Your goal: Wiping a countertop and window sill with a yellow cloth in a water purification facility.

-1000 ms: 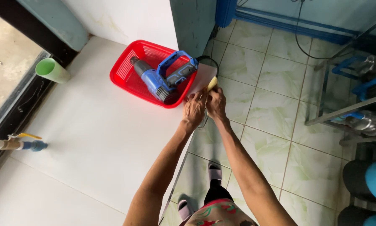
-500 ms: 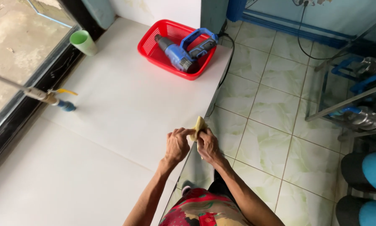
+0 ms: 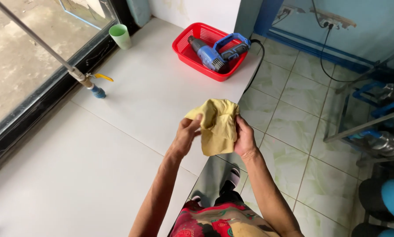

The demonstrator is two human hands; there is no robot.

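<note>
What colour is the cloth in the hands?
The cloth is pale yellow, seen best in the head view.

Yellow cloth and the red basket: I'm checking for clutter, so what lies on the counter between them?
In the head view, only bare white counter lies between the yellow cloth, held in both hands, and the red basket.

A yellow cloth (image 3: 216, 125) hangs between the left hand (image 3: 186, 136) and right hand (image 3: 245, 139), over the near edge of the white bench (image 3: 131, 114). Behind it, a red plastic basket (image 3: 186, 48) holds a blue power drill (image 3: 214, 52); a green cup (image 3: 120, 36) stands far left.
</note>
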